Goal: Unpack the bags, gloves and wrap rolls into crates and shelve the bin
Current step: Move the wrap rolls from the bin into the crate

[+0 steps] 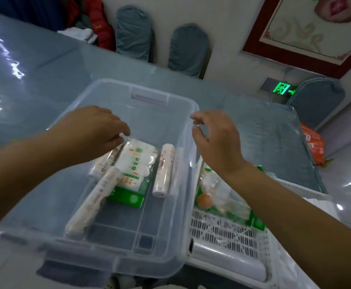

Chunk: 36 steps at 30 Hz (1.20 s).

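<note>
The left hand pinches the top of a pack of bags lying among three wrap rolls inside the clear bin. The right hand hovers loosely curled, holding nothing, over the bin's rim beside a white crate on the blue tabletop.

A glossy blue-grey cover lies over the bench, catching bright streaks of overhead light. Past its far edge stand chairs in blue-grey slipcovers against a pale wall. A red jacket lies heaped at the upper left. A red-framed picture hangs on the right, with a lit green exit sign below it.
</note>
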Motion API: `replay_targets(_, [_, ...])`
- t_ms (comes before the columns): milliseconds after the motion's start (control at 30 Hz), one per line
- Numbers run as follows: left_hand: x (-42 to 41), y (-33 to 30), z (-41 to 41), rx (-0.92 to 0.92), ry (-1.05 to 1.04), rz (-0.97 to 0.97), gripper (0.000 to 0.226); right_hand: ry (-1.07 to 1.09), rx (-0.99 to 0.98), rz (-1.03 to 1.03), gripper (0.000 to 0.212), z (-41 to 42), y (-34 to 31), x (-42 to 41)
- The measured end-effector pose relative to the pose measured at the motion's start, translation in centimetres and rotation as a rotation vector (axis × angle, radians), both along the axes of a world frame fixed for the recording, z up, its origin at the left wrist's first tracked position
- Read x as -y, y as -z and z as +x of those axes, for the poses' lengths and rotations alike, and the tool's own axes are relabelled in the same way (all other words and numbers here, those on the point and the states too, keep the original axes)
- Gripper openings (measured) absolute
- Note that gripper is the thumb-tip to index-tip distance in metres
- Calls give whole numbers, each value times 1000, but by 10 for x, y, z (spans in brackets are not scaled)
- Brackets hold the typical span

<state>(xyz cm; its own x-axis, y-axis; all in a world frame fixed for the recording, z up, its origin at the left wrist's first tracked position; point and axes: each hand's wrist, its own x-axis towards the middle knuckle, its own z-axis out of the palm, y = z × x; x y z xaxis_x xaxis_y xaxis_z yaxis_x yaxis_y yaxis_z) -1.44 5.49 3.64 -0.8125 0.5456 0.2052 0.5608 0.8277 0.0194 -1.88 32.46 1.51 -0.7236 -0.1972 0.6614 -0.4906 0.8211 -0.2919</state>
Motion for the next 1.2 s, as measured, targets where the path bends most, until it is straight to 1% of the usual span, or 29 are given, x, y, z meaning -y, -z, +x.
replay_targets(67, [36,8,-9,-5,-17,-45,19,-81,30,50,13,-8,-4,43])
replay_targets(133, [67,19,-19,-32,-24,-80,18,-117,149,145,12,-21,3,84])
replay_targets(167, [80,25,-24,-39,-20,-97,18,-105,259,221,13,-30,10,102])
replay_targets(267, [109,43,-37,-14,-12,-97,21,-18,671,491,22,-57,42,148])
replay_targets(333, [118,54,-40,19,-12,-76,23,9,922,582,26,-64,72,171])
replay_targets(367, [120,58,-41,31,-8,-35,21,21,1043,585,29,-64,88,179])
replay_targets(400, [121,61,-41,41,-8,12,20,46,1168,543,32,-61,106,187])
replay_targets(467, [123,64,-42,53,-11,60,21,133,1374,337,38,-51,136,198])
replay_targets(533, [124,67,-42,53,-9,70,23,210,1446,115,40,-43,156,208])
replay_targets(633, [122,67,-43,36,-18,83,24,280,1429,-115,36,-39,169,215])
replay_targets(700, [121,66,-43,25,-20,80,24,324,1446,-265,35,-41,167,217])
replay_targets(733, [120,65,-43,26,-17,62,24,328,1440,-294,37,-43,160,216])
replay_targets(767, [120,64,-43,24,-10,35,24,305,1402,-267,40,-45,151,213])
replay_targets(800, [118,63,-43,16,3,2,25,264,1333,-192,42,-49,139,208])
replay_targets(867, [115,60,-44,-11,36,-46,25,193,1135,-51,39,-56,104,191])
replay_targets(933, [108,55,-45,-41,76,-65,25,182,942,-6,35,-57,65,167])
replay_targets(1067, [74,47,-52,-33,112,-143,26,314,570,-59,39,-45,12,116])
replay_targets(1133, [47,48,-54,25,120,-199,25,406,403,-101,42,-36,-2,93])
replay_targets(1200, [19,58,-57,145,145,-250,26,464,296,-214,42,-29,-5,76])
